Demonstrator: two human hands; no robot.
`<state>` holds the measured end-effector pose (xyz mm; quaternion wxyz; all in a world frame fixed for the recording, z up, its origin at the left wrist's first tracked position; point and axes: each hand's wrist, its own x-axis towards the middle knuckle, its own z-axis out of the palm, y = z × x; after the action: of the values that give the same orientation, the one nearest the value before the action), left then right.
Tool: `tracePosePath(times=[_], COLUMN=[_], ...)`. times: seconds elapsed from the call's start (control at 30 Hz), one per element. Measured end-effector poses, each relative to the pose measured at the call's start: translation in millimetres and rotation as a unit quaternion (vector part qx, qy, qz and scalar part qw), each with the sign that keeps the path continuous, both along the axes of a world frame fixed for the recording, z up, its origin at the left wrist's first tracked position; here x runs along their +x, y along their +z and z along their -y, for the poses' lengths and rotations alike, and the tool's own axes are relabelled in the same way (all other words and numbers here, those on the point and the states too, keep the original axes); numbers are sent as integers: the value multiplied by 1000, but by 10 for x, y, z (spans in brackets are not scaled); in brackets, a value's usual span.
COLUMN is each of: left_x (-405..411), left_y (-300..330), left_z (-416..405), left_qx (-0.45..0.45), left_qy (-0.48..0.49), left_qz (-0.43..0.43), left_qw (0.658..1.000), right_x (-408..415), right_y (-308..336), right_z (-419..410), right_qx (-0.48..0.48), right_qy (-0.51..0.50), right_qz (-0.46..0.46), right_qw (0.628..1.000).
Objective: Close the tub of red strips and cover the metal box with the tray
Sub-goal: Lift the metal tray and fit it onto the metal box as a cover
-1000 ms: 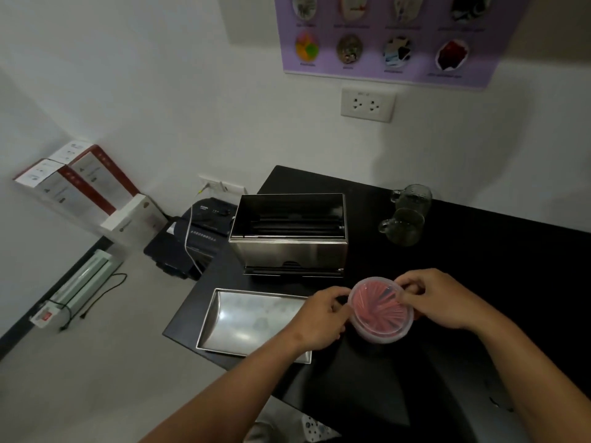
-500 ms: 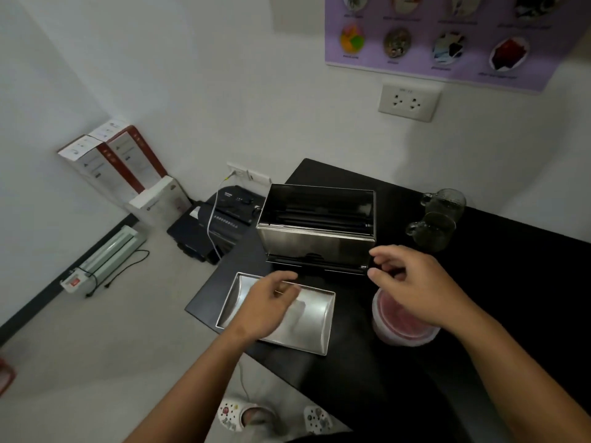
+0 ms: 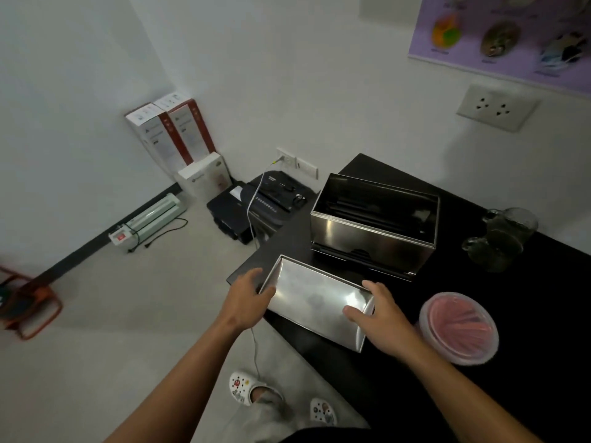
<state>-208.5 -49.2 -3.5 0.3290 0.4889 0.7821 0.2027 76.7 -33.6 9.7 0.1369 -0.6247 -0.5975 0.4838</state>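
A shiny metal tray [image 3: 315, 297] lies at the near left corner of the black table [image 3: 543, 282]. My left hand [image 3: 248, 298] grips its left end and my right hand [image 3: 380, 314] grips its right end, thumb inside. Behind the tray stands the open metal box [image 3: 371, 230], its top uncovered. To the right of my right hand sits the round tub of red strips [image 3: 459, 327] with its clear lid on.
Two glass mugs [image 3: 499, 239] stand stacked at the back right of the table. On the floor to the left are a black printer [image 3: 256, 207], white and red cartons [image 3: 174, 135], a laminator [image 3: 150, 220] and a white cable. My feet in white clogs show below the table edge.
Both hands left the tub, which now sits lidded at the right. My left hand, then my right, moved onto the tray's ends. The camera has swung left and down.
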Motion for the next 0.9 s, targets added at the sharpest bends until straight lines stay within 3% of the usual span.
tracePosePath(times=[0.13, 0.37, 0.67, 0.9], left_x=[20, 127, 111, 84], left_y=[-65, -9, 466, 895], left_z=[60, 137, 186, 96], left_qx=[-37, 1, 192, 284], left_qy=[8, 45, 121, 47], left_qz=[30, 70, 116, 152], left_qw=[999, 997, 967, 946], right_x=[-80, -134, -79, -197], right_y=[-127, -126, 29, 132], right_z=[-1, -67, -160, -160], right_qx=[-27, -47, -77, -194], right_qy=[-54, -141, -130, -101], right_qz=[-16, -67, -141, -249], right_qw=[998, 987, 979, 944])
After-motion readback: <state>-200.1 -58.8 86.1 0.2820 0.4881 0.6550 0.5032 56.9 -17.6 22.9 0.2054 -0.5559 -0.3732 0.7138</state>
